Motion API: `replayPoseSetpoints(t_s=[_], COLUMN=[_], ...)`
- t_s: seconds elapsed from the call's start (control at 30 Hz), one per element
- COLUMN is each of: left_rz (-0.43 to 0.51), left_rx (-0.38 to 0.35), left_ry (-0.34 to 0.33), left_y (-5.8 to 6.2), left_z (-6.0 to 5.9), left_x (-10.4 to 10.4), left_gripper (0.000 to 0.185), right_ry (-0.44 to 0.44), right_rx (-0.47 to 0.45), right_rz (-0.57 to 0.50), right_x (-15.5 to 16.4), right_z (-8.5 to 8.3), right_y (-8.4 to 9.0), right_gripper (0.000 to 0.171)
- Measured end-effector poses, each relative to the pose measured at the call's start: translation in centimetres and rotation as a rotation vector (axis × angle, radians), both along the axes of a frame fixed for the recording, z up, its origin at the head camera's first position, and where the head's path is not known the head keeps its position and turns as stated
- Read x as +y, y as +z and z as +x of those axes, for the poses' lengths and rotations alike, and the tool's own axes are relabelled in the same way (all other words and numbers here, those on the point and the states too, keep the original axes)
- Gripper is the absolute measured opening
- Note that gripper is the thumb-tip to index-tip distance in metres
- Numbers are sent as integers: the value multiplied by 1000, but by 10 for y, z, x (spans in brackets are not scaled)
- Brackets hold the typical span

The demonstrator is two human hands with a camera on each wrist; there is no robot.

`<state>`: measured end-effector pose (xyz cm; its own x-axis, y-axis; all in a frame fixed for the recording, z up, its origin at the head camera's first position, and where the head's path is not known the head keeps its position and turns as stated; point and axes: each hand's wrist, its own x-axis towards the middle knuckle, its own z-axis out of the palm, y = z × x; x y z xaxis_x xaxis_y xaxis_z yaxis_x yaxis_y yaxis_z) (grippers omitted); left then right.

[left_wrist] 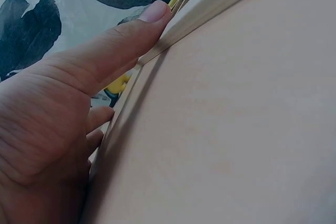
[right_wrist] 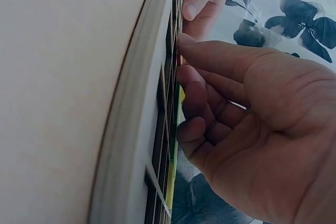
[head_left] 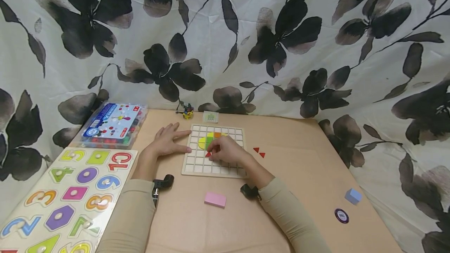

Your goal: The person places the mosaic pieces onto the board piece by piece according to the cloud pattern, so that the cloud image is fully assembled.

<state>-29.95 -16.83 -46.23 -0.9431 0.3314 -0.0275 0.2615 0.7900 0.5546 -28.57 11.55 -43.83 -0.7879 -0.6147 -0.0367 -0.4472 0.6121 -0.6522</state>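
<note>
A white gridded board [head_left: 197,170] lies on the table, with yellow pieces [head_left: 202,143], a green piece [head_left: 209,140] and an orange piece [head_left: 217,134] set in its squares. My left hand [head_left: 169,142] is spread at the board's left side. Its thumb [left_wrist: 152,17] touches the board's edge in the left wrist view. Over the middle of the grid, my right hand [head_left: 227,151] pinches a small red triangle [head_left: 208,154] low against the squares. The fingers largely cover this piece in the right wrist view. Two more red triangles [head_left: 262,155] lie right of the board.
A pink block [head_left: 215,200] lies in front of the board. A blue block [head_left: 353,196] and a dark round chip [head_left: 341,216] sit at the right. At left are a number puzzle board [head_left: 75,179] and a clear plastic box [head_left: 112,124]. A small card [head_left: 210,117] and yellow figure [head_left: 188,111] stand behind.
</note>
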Motion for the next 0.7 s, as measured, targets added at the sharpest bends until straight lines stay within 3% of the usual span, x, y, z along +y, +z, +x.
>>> replayPoseSetpoints(t_s=[0.2, 0.43, 0.7], left_rz=[-2, 3, 19], left_rx=[0, 9, 17], left_ry=[-4, -7, -12], left_y=[-1, -1, -3], left_z=[0, -1, -1], left_x=[0, -1, -1], left_gripper=[85, 85, 87], right_ry=[-1, -52, -159], right_rx=[57, 101, 130], right_rz=[-50, -189, -122], right_x=[12, 56, 106], right_z=[-3, -12, -21], right_y=[11, 31, 41], right_gripper=[26, 37, 37])
